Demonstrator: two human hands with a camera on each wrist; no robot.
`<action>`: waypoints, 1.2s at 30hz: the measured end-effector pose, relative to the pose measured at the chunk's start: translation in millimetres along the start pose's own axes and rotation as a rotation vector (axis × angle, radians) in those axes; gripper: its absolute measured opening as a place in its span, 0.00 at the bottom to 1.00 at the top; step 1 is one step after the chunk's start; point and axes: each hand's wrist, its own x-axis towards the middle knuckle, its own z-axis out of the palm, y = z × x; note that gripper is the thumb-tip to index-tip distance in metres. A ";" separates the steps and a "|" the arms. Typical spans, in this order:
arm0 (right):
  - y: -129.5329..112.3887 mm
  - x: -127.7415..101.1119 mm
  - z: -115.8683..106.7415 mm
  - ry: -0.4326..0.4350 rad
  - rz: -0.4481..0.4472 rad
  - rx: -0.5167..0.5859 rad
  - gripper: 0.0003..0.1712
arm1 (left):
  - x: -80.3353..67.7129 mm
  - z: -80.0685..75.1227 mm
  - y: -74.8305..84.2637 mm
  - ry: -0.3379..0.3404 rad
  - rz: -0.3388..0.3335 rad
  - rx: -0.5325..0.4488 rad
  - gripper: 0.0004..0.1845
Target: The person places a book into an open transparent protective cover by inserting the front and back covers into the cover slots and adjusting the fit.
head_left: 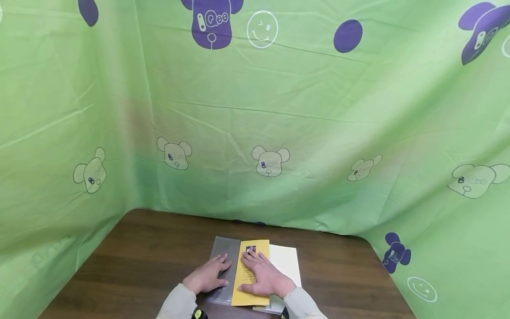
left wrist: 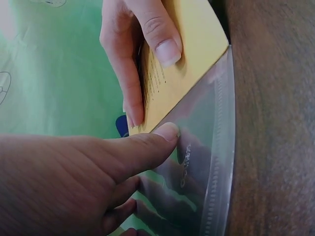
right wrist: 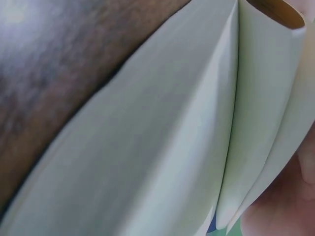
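Observation:
A book lies open on the table. Its left side is a clear, greyish plastic cover (head_left: 228, 246), which shines with reflections in the left wrist view. Beside it lies a yellow page (head_left: 244, 300) with a small dark picture and printed lines. White pages (head_left: 287, 261) extend to the right, bending upward in the right wrist view. My left hand (head_left: 208, 274) rests on the plastic cover, fingers spread, thumb close to the yellow edge. My right hand (head_left: 264, 274) lies spread over the yellow page, its fingertips at the picture and partly covering it.
The brown wooden table (head_left: 147, 266) carries the book near its front side. Green cloth (head_left: 223, 115) with bear and smiley prints hangs behind and along both sides of the table.

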 end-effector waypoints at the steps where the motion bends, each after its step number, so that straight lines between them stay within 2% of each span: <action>1: 0.4 0.1 -0.1 -0.003 -0.003 0.006 0.51 | -0.2 -0.2 -0.1 -0.002 -0.001 0.001 0.30; 8: 2.6 0.4 -0.9 -0.019 -0.015 0.021 0.51 | -2.5 -1.4 -1.1 -0.011 0.018 -0.022 0.30; 13: 2.9 0.5 -2.0 -0.019 -0.019 0.013 0.51 | -3.7 -0.2 -1.7 -0.009 0.040 0.003 0.30; 23: 3.6 2.0 -2.2 -0.010 -0.022 -0.009 0.51 | -2.2 1.9 -5.7 -0.017 -0.005 -0.019 0.32; 36: 5.2 3.6 -1.4 -0.003 -0.029 -0.011 0.51 | -6.3 1.5 -5.6 -0.006 0.000 0.011 0.34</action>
